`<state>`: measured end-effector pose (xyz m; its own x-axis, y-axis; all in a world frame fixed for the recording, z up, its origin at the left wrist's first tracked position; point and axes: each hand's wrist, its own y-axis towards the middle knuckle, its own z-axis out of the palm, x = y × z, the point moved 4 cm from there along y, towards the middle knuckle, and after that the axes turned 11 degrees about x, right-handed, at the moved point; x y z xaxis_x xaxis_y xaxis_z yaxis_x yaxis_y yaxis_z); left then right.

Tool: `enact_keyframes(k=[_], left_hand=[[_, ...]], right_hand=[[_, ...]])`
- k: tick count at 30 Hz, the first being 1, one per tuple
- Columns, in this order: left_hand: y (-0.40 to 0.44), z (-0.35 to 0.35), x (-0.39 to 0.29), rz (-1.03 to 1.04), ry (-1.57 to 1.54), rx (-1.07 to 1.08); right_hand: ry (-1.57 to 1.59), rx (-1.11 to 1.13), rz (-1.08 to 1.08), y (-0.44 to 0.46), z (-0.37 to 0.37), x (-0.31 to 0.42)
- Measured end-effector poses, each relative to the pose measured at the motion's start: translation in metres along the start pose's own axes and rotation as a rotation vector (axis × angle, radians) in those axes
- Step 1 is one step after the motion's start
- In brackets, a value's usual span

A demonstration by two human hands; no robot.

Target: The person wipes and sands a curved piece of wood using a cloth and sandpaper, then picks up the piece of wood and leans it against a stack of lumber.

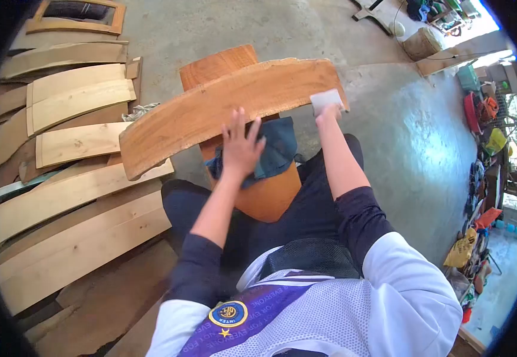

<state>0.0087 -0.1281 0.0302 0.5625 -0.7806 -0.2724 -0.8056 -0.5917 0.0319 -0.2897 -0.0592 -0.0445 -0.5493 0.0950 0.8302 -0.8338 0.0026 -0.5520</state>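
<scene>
A long reddish-brown wooden plank (228, 98) with rough, wavy edges lies crosswise in front of me, over an orange-brown wooden bench (268, 199). My right hand (328, 112) grips a whitish sheet of sandpaper (326, 100) against the plank's right end. My left hand (242, 146) is at the plank's near edge, its fingers spread and the fingertips over the wood. Beneath that hand a dark blue cloth (277, 146) is draped on the bench. Some blur softens both hands.
Several pale and brown boards (80, 235) lie in rows on the left. A wooden frame (75, 16) is at the top left. On the right are a log stump (422, 44), a wooden beam (469, 52), a red container (471, 112) and a yellow bag (462, 249) among clutter.
</scene>
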Motion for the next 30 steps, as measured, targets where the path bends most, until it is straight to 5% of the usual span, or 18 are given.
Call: enact_keyframes(k=[7,10,12,14,17,22,25,26,30], left_hand=[[-0.065,0.018,-0.041,-0.049,-0.124,0.178],[-0.063,0.018,-0.037,-0.003,-0.137,0.154],[-0.066,0.016,-0.037,0.013,-0.141,0.135],[-0.064,0.007,-0.034,-0.188,-0.358,0.027],[-0.061,0.006,-0.029,-0.427,-0.434,0.011],[-0.06,0.014,-0.017,-0.47,-0.679,0.244],[-0.076,0.016,-0.023,-0.433,-0.733,0.356],[-0.09,0.022,-0.027,-0.345,-0.653,0.229],[-0.1,-0.015,-0.044,-0.558,-0.784,0.38]], right_hand=[[-0.345,0.012,0.049,-0.036,0.049,-0.035],[-0.586,0.308,0.052,-0.102,0.045,-0.007],[-0.683,0.31,-0.075,-0.1,0.037,-0.018],[-0.642,0.421,-0.106,-0.061,0.032,-0.06],[-0.55,0.667,-0.164,-0.085,0.0,-0.023],[-0.748,0.589,-0.918,-0.117,-0.004,0.106],[-0.928,0.631,-1.138,-0.086,0.027,0.124],[-0.995,0.656,-1.194,-0.081,0.041,0.125],[-1.563,0.736,-1.308,-0.049,0.077,0.058]])
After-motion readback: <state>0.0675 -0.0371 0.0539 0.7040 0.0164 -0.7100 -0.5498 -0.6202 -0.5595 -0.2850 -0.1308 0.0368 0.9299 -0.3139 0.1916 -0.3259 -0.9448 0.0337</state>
